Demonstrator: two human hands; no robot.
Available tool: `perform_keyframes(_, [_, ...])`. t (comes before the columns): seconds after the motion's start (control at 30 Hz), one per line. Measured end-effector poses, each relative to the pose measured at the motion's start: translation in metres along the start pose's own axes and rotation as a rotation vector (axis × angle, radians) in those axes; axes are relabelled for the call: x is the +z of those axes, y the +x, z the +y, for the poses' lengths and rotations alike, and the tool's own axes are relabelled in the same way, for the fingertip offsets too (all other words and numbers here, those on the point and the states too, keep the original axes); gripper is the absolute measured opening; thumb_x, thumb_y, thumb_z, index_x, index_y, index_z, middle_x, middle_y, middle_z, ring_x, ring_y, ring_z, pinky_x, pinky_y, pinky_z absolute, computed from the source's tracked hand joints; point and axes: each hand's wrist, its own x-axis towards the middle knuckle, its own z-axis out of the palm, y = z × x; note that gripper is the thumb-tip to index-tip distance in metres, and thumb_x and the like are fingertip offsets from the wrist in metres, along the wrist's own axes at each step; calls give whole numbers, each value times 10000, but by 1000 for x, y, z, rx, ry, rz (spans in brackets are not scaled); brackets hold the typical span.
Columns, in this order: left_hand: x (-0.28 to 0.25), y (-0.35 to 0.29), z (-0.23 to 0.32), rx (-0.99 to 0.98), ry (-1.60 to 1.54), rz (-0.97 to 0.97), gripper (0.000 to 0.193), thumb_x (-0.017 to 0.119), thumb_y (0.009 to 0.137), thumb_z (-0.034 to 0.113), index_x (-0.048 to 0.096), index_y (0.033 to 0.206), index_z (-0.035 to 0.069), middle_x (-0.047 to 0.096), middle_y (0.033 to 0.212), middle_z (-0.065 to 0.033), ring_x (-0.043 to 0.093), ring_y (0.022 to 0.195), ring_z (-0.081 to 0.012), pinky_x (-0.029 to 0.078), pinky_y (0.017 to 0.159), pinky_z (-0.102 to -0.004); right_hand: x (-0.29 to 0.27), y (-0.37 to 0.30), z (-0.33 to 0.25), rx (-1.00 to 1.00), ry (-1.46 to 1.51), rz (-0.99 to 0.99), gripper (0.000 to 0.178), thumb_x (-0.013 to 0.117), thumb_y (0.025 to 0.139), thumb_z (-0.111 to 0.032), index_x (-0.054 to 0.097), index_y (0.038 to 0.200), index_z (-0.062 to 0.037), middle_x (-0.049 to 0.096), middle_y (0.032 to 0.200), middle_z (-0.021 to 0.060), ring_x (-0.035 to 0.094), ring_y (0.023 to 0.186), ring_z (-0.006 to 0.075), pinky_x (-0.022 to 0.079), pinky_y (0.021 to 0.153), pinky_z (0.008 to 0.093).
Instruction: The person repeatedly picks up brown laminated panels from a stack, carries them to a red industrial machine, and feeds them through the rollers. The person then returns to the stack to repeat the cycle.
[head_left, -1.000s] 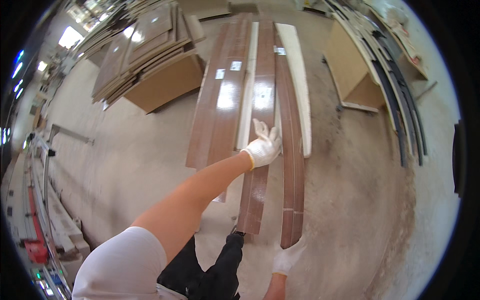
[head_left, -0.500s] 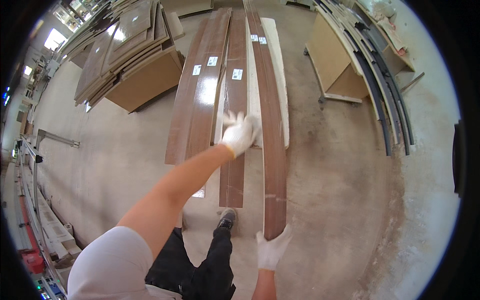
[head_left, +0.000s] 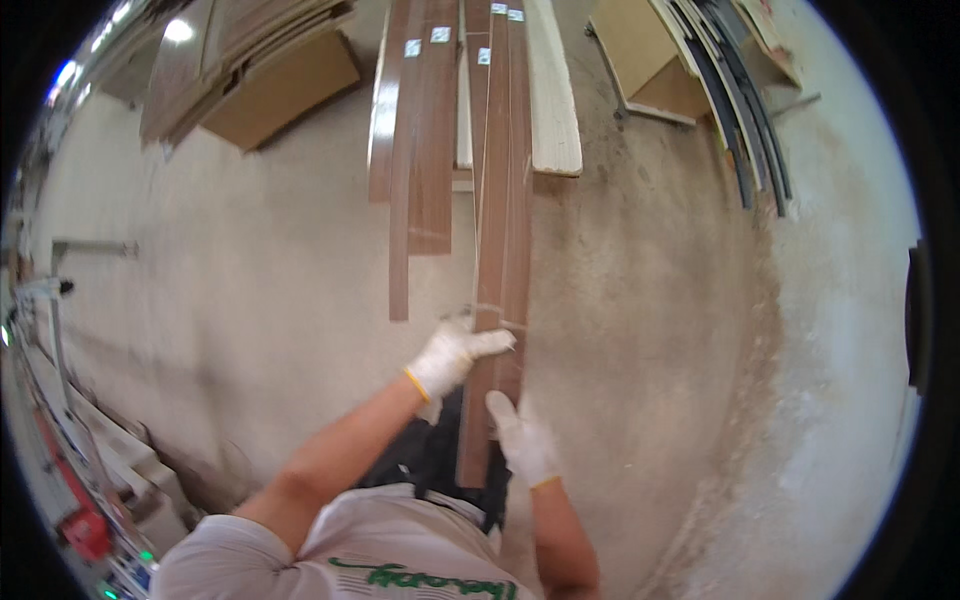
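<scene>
In front of me run two long, narrow brown wood-grain boards side by side, a left one (head_left: 490, 230) and a right one (head_left: 517, 230). My left hand (head_left: 450, 360), in a white glove, is closed over them from the left, its fingers lying across their top. Also gloved in white, my right hand (head_left: 525, 440) grips from the right edge near the close end, thumb on top; its fingers underneath are hidden. Nearer to me, the left board's end sticks out past both hands. Further left lie more brown boards (head_left: 430, 180) of uneven length, with small white labels.
A pale slab (head_left: 556, 110) lies beneath the far part of the boards. At back left stands a stack of brown panels (head_left: 215, 60). A wheeled wooden cart (head_left: 640, 60) and dark curved-looking strips (head_left: 735, 120) stand at back right, beside a pale wall (head_left: 850, 250).
My left hand has come down and nearer, from open above the boards to closed on them. Two boards now lie together between my hands, pulled closer. The view has shifted, and the stacks sit higher.
</scene>
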Motion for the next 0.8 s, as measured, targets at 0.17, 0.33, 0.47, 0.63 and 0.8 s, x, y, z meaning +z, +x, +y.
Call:
perform_keyframes(0.17, [-64,-74,-8,23,86,-1,472,907,912,262,784,1265,-26,806,1149,-119,771,1011,-215,625,912,-368,77,-55,-2,-203,261,-229,443,644,1122,-326,634,1412,8,733,1157,80,710,979,173,636,751,350])
perform_keyframes(0.33, [-106,-154,-15,4,228,10,604,938,838,418,808,1257,2,814,1170,-133,761,1045,-204,591,967,-356,128,-117,-14,-150,264,-331,380,635,1126,-304,663,1348,3,713,1070,54,675,886,128,614,731,322])
perform_keyframes(0.47, [-140,-227,-12,-32,263,70,665,985,798,412,795,1266,-20,811,1121,-138,756,1048,-217,593,964,-378,158,-142,-15,-72,227,-597,313,672,1094,-266,707,1253,1,693,988,27,654,791,94,584,694,267])
perform_keyframes(0.63, [-176,-261,-19,-59,312,128,696,1031,718,413,819,1180,-63,814,1042,-163,768,915,-237,615,847,-383,177,-118,-15,-86,-20,-1015,365,717,1096,-330,743,1280,-15,720,1086,19,666,899,92,575,793,292])
perform_keyframes(0.8, [-211,-281,-7,-38,501,141,721,1007,697,523,839,1110,-45,823,1001,-163,768,916,-232,607,865,-373,145,-5,-101,-557,364,-1030,266,640,1068,-221,776,1227,-57,762,1232,108,722,1138,254,601,956,377])
